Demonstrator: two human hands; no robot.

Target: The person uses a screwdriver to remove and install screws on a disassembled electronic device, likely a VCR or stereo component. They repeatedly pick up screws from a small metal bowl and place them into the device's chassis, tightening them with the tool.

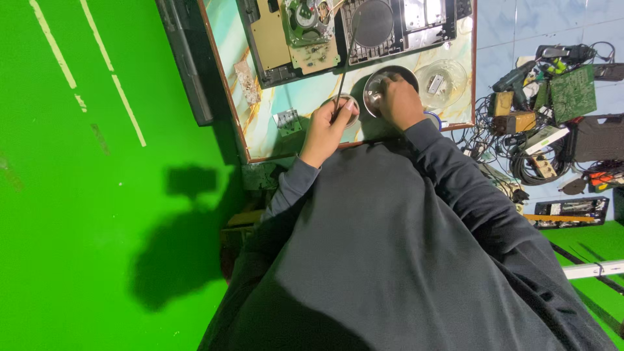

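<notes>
The person's left hand [327, 127] is closed around a thin dark rod-like tool [344, 68], which slants up and away over a small round container [343, 110] lying partly under that hand at the near edge of the marble-patterned table [305, 91]. The right hand [400, 101] reaches into a round metal bowl [383, 83] just to the right, fingers curled inside, though whether they pinch anything cannot be told. Farther back lies an opened electronic device [338, 29] with circuit boards, a clear glass dish [442, 81] sits right of the bowl, and tools and cables [546, 123] clutter the floor at far right.
</notes>
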